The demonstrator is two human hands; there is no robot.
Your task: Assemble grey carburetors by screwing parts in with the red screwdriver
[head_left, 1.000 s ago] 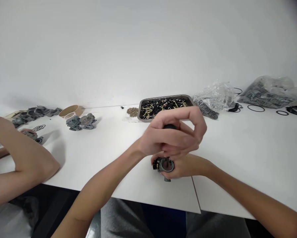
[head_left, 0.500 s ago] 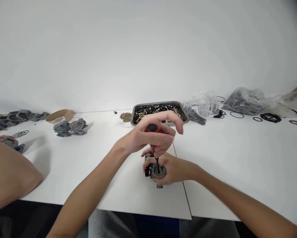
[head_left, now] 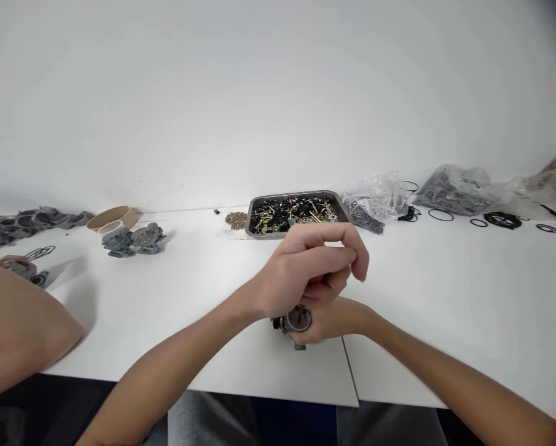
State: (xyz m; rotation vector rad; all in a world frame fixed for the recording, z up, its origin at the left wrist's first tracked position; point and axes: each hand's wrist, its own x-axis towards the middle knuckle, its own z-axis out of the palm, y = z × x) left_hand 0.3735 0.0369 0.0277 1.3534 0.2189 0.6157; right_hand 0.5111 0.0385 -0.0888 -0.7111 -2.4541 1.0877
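Observation:
My left hand (head_left: pixel 312 266) is curled above the metal part, its fingers closed around a screwdriver. Only a little of the screwdriver's red handle (head_left: pixel 317 281) shows between the fingers, and its dark shaft reaches down into the round bore below. My right hand (head_left: pixel 331 319) grips a grey metal carburetor (head_left: pixel 299 318) near the front of the table, its round opening turned up towards me. Black and brass pieces sit on the carburetor's left side. The left hand hides its far side and some right-hand fingers.
Behind my hands stands a metal tray (head_left: pixel 300 234) of black and brass parts, beside a small brass heap (head_left: pixel 235 220). Two carburetors (head_left: pixel 133 240) and a tape roll (head_left: pixel 114 218) lie left, near another person's arm (head_left: pixel 24 322). Plastic bags (head_left: pixel 458 189) and black rings (head_left: pixel 503 220) lie right.
My left hand has turned and shifted right, now covering most of the screwdriver. My right hand and the carburetor have stayed nearly in place.

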